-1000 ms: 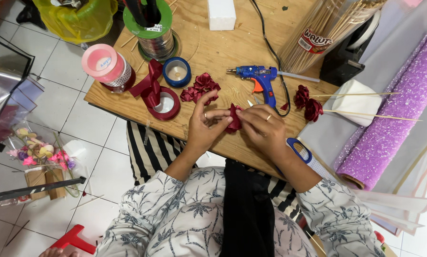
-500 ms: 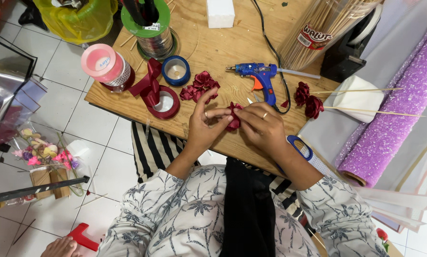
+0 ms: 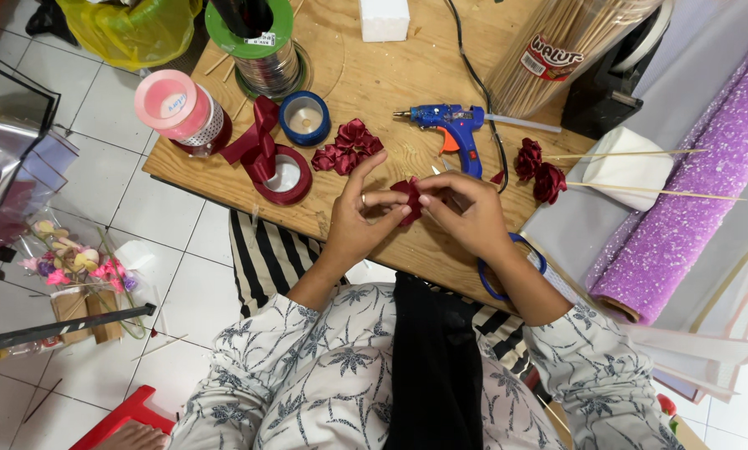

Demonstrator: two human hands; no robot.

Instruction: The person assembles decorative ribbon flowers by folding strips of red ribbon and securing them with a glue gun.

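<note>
Between the ribbon spool (image 3: 282, 175) and blue glue gun (image 3: 453, 125), both hands' fingers (image 3: 382, 198) pinch a dark red ribbon piece (image 3: 409, 198).

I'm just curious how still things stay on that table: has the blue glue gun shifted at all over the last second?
No. The blue glue gun lies where it did, nozzle toward the bundle of sticks, just beyond both hands.
</note>
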